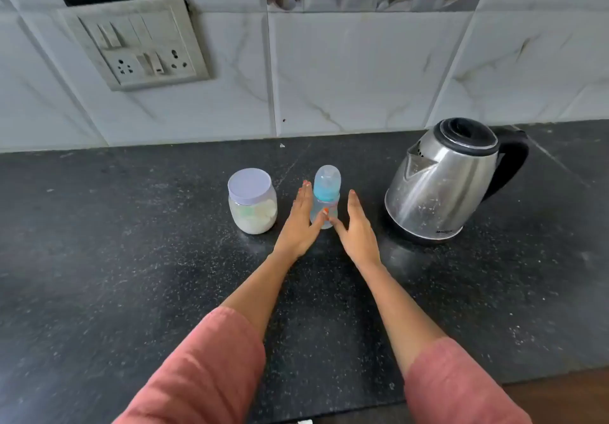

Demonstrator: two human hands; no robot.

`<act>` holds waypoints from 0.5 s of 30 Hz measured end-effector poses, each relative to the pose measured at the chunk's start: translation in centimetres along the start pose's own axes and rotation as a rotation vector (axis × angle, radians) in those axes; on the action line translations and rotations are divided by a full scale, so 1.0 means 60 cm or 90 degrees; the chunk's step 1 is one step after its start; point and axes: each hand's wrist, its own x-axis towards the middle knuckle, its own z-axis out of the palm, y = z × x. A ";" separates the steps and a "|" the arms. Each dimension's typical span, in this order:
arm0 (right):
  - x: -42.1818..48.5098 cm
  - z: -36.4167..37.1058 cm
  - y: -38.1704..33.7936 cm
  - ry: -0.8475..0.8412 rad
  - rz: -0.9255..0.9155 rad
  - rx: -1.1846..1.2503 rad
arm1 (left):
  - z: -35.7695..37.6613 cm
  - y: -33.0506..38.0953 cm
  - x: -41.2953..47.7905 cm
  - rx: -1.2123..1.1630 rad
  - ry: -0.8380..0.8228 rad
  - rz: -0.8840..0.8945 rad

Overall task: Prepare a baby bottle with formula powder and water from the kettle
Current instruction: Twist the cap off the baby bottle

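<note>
A clear baby bottle with a blue collar and a clear cap stands upright on the black counter. My left hand lies just left of it and my right hand just right of it. Both have straight fingers, and the thumbs meet in front of the bottle's base. A clear jar with a pale lilac lid, holding white powder, stands left of the bottle. A steel kettle with a black lid and handle stands to the right, lid down.
A tiled wall with a switch and socket panel runs behind the counter. The counter's front edge shows at the lower right, with brown floor beyond it.
</note>
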 end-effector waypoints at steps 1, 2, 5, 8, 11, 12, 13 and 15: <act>0.006 0.002 0.000 -0.001 0.027 0.051 | -0.001 0.002 0.003 -0.044 0.012 -0.011; 0.013 0.002 0.001 -0.007 0.041 0.083 | 0.000 0.000 0.011 -0.076 0.023 -0.031; 0.028 0.006 -0.001 -0.008 0.049 0.127 | 0.002 -0.004 0.019 -0.131 0.050 -0.056; 0.038 0.006 -0.007 -0.010 0.051 0.169 | 0.007 -0.012 0.031 -0.172 0.055 -0.062; 0.044 0.006 -0.006 -0.013 0.055 0.186 | 0.008 -0.015 0.034 -0.191 0.065 -0.065; 0.043 0.005 -0.007 -0.014 0.058 0.192 | 0.008 -0.015 0.035 -0.195 0.068 -0.063; 0.044 0.004 -0.008 -0.016 0.061 0.197 | 0.008 -0.014 0.035 -0.197 0.070 -0.066; 0.042 0.000 -0.009 -0.018 0.059 0.204 | 0.008 -0.014 0.032 -0.199 0.077 -0.071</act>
